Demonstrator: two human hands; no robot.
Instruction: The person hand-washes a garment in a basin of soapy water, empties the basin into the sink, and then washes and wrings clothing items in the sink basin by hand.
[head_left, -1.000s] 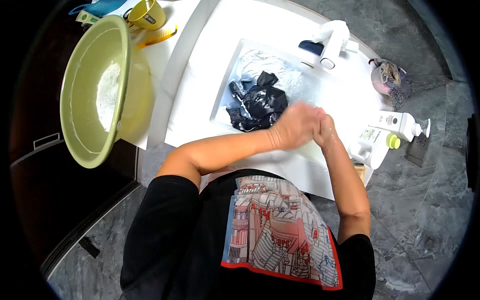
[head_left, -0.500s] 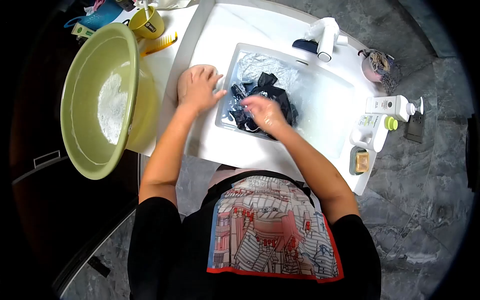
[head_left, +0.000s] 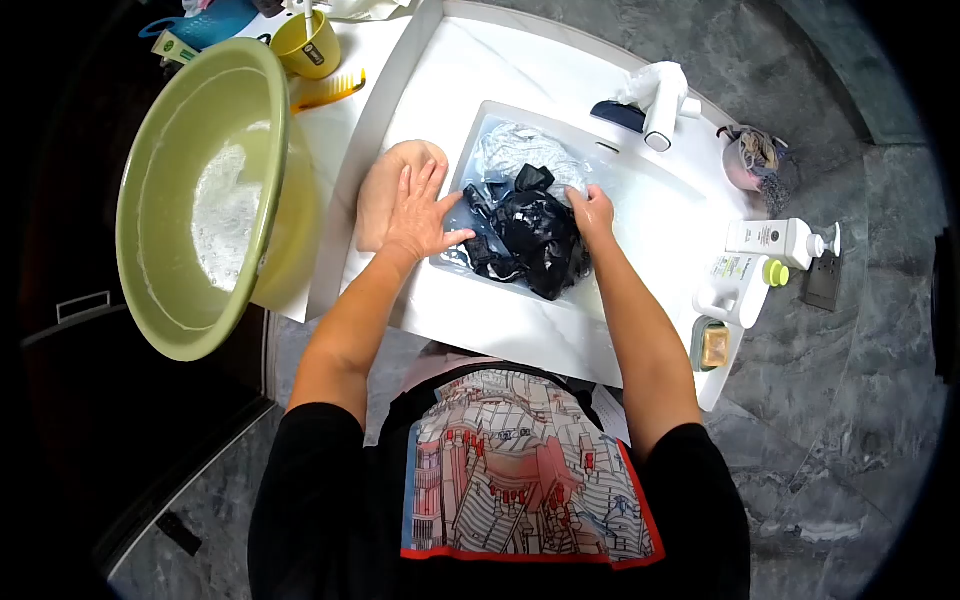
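My left hand lies with fingers spread on the sink's left ledge, partly over a smooth beige rounded thing that looks like folded or padded fabric. Its fingertips reach the basin rim. In the water of the white sink are wet black clothes, bunched up, and a light grey cloth behind them. My right hand is at the right edge of both, thumb and fingers curled together. Which cloth it grips, if any, I cannot make out.
A large green basin with sudsy water stands at the left, near a yellow cup and an orange comb. The white faucet rises behind the sink. Two white bottles and a soap dish line the right edge.
My right hand has moved right, from above the black clothes to their right edge. The black clothes have spread and bulged toward me. The left hand stays on the ledge, fingers wider apart.
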